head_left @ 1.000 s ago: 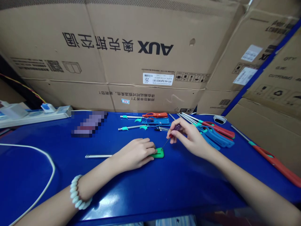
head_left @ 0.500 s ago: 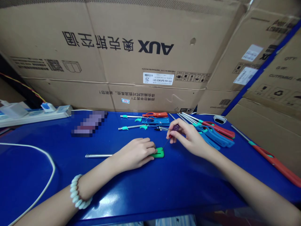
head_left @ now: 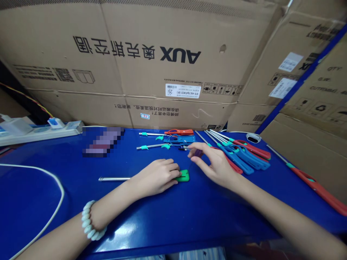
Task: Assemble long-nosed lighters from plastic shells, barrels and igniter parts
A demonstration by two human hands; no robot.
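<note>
My left hand [head_left: 158, 176] lies closed over a green long-nosed lighter handle [head_left: 184, 176] and presses it onto the blue table [head_left: 168, 216]. The lighter's metal tube [head_left: 114, 178] sticks out to the left. A white bead bracelet [head_left: 90, 225] is on that wrist. My right hand [head_left: 213, 162] is just right of the green handle. Its thumb and fingers pinch a small purple-handled screwdriver [head_left: 199, 153], which leans low toward the handle. The screwdriver's thin shaft is barely visible.
A heap of blue and red long lighters [head_left: 244, 155] lies right of my right hand, with one more red lighter [head_left: 317, 186] at the table's right edge. Loose tubes and shells [head_left: 168, 142] lie behind. A power strip [head_left: 38, 131] and white cable [head_left: 54, 187] are left. Cardboard boxes [head_left: 162, 72] wall the back.
My right hand has tipped forward and down, its fingers reaching out to the left, so the screwdriver handle now sits lower and mostly hidden. My left hand has stayed put.
</note>
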